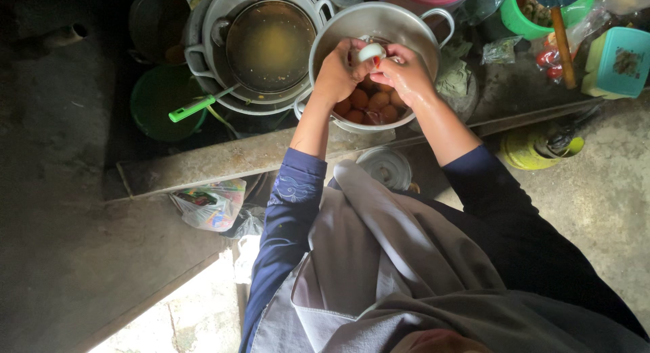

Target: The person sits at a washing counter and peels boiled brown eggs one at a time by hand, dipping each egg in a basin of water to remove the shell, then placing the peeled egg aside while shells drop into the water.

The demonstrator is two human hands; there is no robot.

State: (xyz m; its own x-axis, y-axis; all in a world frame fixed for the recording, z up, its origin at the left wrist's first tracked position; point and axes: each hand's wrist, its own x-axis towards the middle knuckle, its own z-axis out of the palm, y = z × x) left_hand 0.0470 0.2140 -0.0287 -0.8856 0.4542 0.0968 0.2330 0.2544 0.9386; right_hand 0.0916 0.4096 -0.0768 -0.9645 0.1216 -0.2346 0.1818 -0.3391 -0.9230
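A white peeled egg is held between both my hands over a metal pot. My left hand grips the egg from the left, and my right hand pinches it from the right. Inside the pot lie several brown eggs in water, partly hidden under my hands. Dark blue sleeves are pushed up on both forearms, and a grey cloth hangs over my front.
A larger pot of cloudy liquid stands left of the egg pot, with a green-handled tool by it. A green basin, a green bowl, a teal box, a yellow-green stove and a plastic bag surround a concrete ledge.
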